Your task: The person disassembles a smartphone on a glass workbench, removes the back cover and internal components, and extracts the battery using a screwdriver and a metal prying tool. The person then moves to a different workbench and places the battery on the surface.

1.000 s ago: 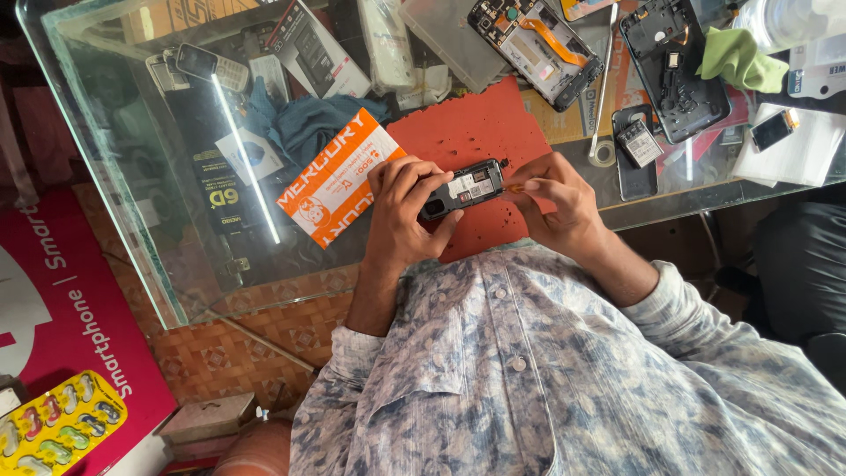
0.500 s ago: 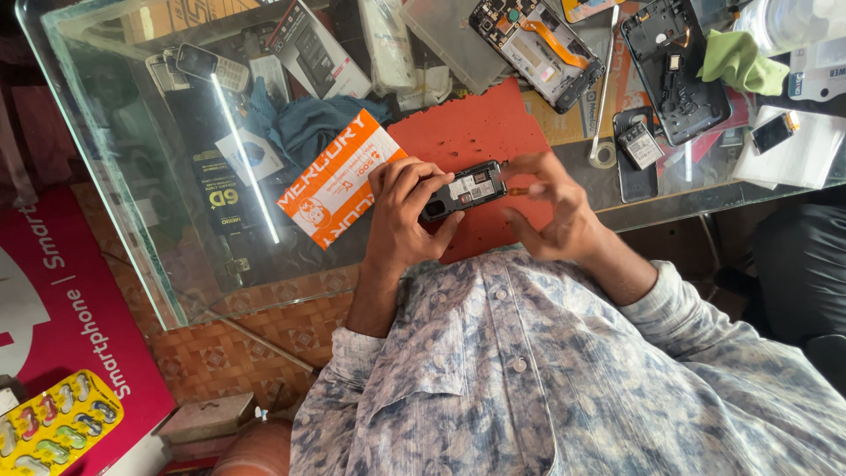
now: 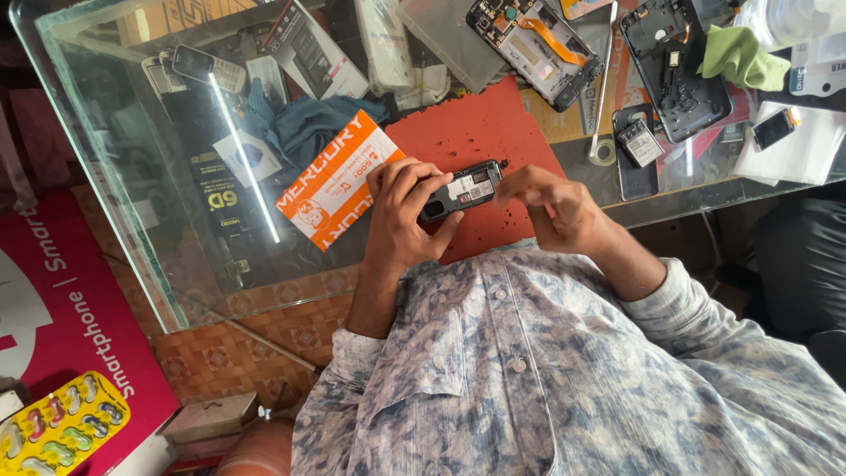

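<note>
On the bench's left side, under the glass top (image 3: 132, 176), lie an old keypad phone (image 3: 207, 69) and a blue cloth (image 3: 304, 123). An orange-and-white packet (image 3: 330, 181) sits just beside my left hand (image 3: 401, 211), which is clamped around the small black phone (image 3: 463, 189), held over the red mat (image 3: 476, 141) near the bench's front edge. The phone's back is already off, its insides bare. My right hand (image 3: 551, 203) has its fingertips pinched together at the phone's end; whether they hold a screw or part I cannot tell. Further right lie an opened smartphone (image 3: 533, 48), tweezers (image 3: 604, 88), a black phone shell (image 3: 674, 70) and a green cloth (image 3: 740, 57), none blocking my hands.
</note>
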